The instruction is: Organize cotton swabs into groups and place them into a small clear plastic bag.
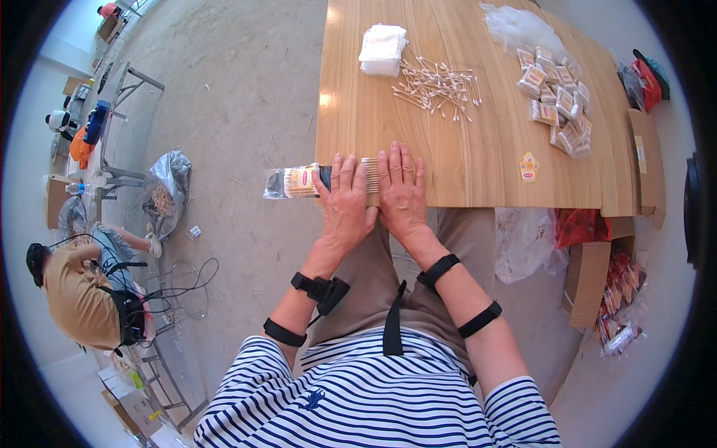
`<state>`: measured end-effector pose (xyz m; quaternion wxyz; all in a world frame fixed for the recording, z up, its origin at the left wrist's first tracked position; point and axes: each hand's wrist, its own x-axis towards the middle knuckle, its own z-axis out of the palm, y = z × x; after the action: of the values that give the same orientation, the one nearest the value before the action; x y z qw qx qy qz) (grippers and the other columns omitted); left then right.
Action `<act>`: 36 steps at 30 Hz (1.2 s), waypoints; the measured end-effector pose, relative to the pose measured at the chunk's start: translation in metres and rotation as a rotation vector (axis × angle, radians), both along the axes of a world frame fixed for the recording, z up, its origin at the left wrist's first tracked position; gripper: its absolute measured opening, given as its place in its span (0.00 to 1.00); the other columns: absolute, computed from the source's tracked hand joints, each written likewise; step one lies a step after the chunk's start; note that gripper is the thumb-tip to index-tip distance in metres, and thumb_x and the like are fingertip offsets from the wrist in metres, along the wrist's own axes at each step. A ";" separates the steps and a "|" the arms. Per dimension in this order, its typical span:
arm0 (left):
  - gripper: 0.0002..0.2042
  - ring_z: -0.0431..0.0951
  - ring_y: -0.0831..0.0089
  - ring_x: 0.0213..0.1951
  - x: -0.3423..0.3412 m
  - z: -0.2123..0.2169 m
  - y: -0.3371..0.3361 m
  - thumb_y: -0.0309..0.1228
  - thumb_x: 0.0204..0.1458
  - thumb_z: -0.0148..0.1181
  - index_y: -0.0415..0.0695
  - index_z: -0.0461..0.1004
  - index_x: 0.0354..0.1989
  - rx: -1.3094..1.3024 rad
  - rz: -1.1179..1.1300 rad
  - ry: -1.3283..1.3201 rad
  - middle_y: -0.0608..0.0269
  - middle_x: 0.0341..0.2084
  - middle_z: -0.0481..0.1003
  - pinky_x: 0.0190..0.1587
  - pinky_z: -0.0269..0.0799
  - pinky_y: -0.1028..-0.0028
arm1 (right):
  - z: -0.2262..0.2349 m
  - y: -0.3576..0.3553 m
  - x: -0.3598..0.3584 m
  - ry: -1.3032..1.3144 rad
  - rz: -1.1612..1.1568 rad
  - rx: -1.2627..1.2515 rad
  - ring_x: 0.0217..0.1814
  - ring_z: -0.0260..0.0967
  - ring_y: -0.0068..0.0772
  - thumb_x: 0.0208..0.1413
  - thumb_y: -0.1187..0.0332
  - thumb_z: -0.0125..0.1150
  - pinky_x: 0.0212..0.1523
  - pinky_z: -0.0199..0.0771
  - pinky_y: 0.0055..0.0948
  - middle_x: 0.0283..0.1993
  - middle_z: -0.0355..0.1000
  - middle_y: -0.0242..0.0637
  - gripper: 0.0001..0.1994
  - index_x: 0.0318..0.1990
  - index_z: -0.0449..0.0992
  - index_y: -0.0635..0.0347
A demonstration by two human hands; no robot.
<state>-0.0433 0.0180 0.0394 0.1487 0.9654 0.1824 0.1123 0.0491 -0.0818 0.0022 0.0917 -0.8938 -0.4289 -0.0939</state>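
Both my hands lie at the table's near left edge. My left hand (346,196) rests with its fingers stretched out over a clear bag (278,184) of cotton swabs. The bag has a yellow and white label card (301,180) and sticks out past the table's left edge. A dark strip (325,176) shows beside my left fingers. My right hand (402,185) lies flat, fingers extended, just to the right. Between the hands a row of cotton swabs (370,172) shows side by side; its ends are partly hidden under my fingers.
Loose cotton swabs (441,86) lie farther back beside a stack of white bags (383,50). At right are packed swab bundles (556,97), clear plastic bags (523,26) and small yellow cards (529,167). A cardboard box (588,280) stands below; a seated person (82,299) is at left.
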 end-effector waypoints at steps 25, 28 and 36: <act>0.03 0.74 0.51 0.41 0.052 0.008 0.060 0.23 0.47 0.61 0.42 0.76 0.31 0.029 -0.162 -0.243 0.53 0.30 0.75 0.49 0.68 0.56 | 0.004 0.000 -0.001 0.002 -0.012 0.000 0.80 0.45 0.49 0.61 0.66 0.48 0.76 0.42 0.57 0.75 0.52 0.49 0.27 0.68 0.61 0.61; 0.02 0.74 0.52 0.39 0.054 0.007 0.062 0.24 0.46 0.62 0.42 0.76 0.29 0.012 -0.179 -0.248 0.54 0.29 0.75 0.48 0.68 0.56 | 0.004 0.000 -0.001 0.001 -0.012 0.007 0.80 0.45 0.48 0.61 0.66 0.48 0.76 0.42 0.57 0.75 0.52 0.49 0.27 0.68 0.61 0.60; 0.02 0.74 0.53 0.40 0.056 0.005 0.062 0.25 0.46 0.62 0.43 0.76 0.27 0.049 -0.179 -0.240 0.55 0.29 0.75 0.48 0.67 0.57 | 0.005 0.000 -0.001 -0.013 -0.014 -0.002 0.79 0.46 0.48 0.61 0.66 0.49 0.76 0.42 0.56 0.75 0.52 0.49 0.27 0.68 0.61 0.61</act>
<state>0.0130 0.0805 0.0441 0.1552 0.9608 0.0738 0.2174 0.0484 -0.0814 0.0074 0.0875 -0.8961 -0.4235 -0.0998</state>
